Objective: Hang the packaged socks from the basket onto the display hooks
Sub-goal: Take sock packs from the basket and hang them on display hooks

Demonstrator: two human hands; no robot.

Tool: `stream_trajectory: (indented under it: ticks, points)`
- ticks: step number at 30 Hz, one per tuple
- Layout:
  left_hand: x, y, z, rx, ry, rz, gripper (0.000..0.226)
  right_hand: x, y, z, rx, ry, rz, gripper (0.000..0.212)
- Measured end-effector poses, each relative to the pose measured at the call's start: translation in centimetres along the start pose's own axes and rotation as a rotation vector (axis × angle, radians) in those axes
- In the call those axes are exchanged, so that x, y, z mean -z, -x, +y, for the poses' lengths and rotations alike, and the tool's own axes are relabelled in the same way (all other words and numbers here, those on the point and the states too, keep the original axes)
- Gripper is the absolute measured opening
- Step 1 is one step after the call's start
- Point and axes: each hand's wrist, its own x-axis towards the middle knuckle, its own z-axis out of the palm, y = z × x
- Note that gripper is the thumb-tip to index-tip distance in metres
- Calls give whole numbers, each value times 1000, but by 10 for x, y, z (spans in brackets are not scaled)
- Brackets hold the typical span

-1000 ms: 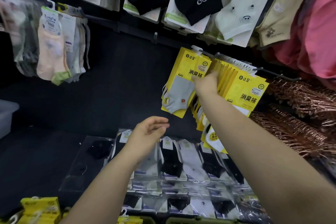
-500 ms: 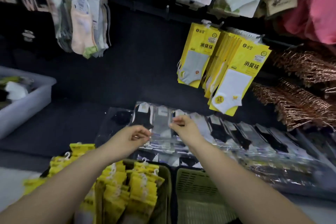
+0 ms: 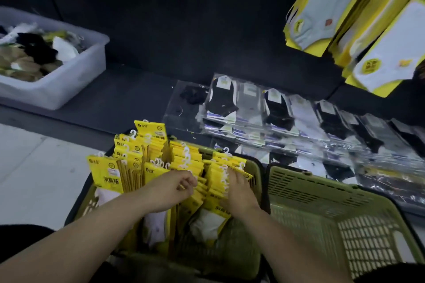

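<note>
Sock packs (image 3: 158, 163) in left basket (image 3: 255, 167), second basket (image 3: 322, 209) right.

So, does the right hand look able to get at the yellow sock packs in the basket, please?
Probably yes: the right hand lies on the tops of the sock packs, which stand uncovered in the open basket; the left hand beside it leaves them free.

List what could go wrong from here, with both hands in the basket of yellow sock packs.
1. The white hooks on the tightly stacked sock packs crowd around the right hand; they may snag, so one pull could drag several out.
2. The left hand sits at the packs' thin card edges; a weak pinch might drop one.
</note>
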Motion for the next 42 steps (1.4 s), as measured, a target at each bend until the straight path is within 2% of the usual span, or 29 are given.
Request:
stream_trajectory:
  ticks: [3,7,11,14,17,19,21,23,26,29,31,33,35,37,39,41,42]
  points:
    - [-6,-11,-1,-2,-42,-68,19,-27,5,4,-15,-38,117,100]
    - [-12,-22,-1,11,-66,-137,22,-54,18,9,-35,-69,341,81]
    - [-16,-29,-1,7,-88,-185,23,-79,32,10,-96,-222,343,65]
    - [-19,-31,-1,8,-104,-213,25,-85,38,12,-92,-199,426,54]
    - [-22,-30,-3,18,-119,-232,32,-74,38,11,-73,-341,376,53]
    - [-22,-29,-5,40,-133,-229,46,-54,35,10,-107,-535,279,56]
    - [-22,-28,-8,67,-111,-177,66,-21,33,11,-111,-643,195,47]
    - [-21,-26,-10,93,-27,-89,85,21,36,9,-52,-762,145,41]
    - [-18,-22,-10,57,185,-4,102,75,47,-6,166,-991,93,37]
    - [-17,-18,-4,-70,455,1,85,87,51,-32,329,-1261,121,29]
    - [-19,-16,2,-78,635,29,62,75,46,-44,280,-1421,185,22]
    - [-19,-18,6,-59,687,114,42,59,37,-44,127,-1508,281,27]
    - [-13,-21,3,22,660,249,27,43,27,-30,-58,-1341,403,23]
    - [-4,-24,-4,140,605,367,25,21,21,-7,-187,-859,453,21]
    - [5,-26,-12,211,542,406,29,-6,18,6,-189,-527,329,42]
    - [11,-27,-19,235,499,385,34,-29,18,7,-161,-390,207,67]
    - [12,-28,-21,243,480,377,34,-36,18,5,-158,-327,208,74]
